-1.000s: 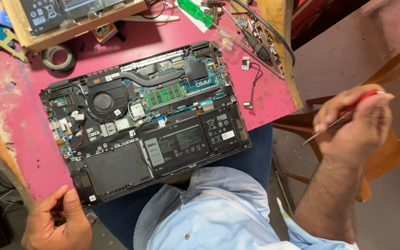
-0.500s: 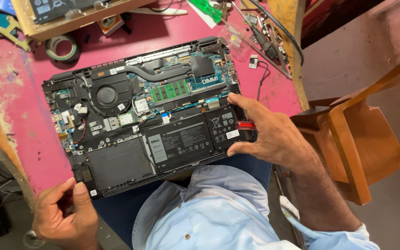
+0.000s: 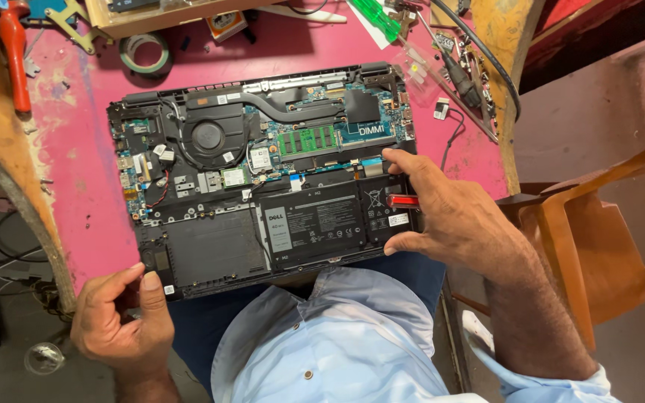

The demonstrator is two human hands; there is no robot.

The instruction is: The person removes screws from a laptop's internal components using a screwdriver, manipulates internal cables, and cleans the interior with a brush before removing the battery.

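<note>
Head view: right hand [image 3: 453,216] grips red-handled screwdriver [image 3: 403,200] at opened laptop [image 3: 263,168] right edge, keep tip square; left hand [image 3: 125,317] loosely curled, empty, steadies front-left corner.

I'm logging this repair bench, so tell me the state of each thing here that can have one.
Laptop: bottom cover off, internals exposed, lying flat on the pink table.
Battery: seated in its bay.
Memory module: in its slot.
Red-handled screwdriver: gripped in the right hand, over the laptop's right edge.
Left hand: loosely curled at the near left corner; whether it holds anything cannot be told.
Tape roll: lying flat.
</note>
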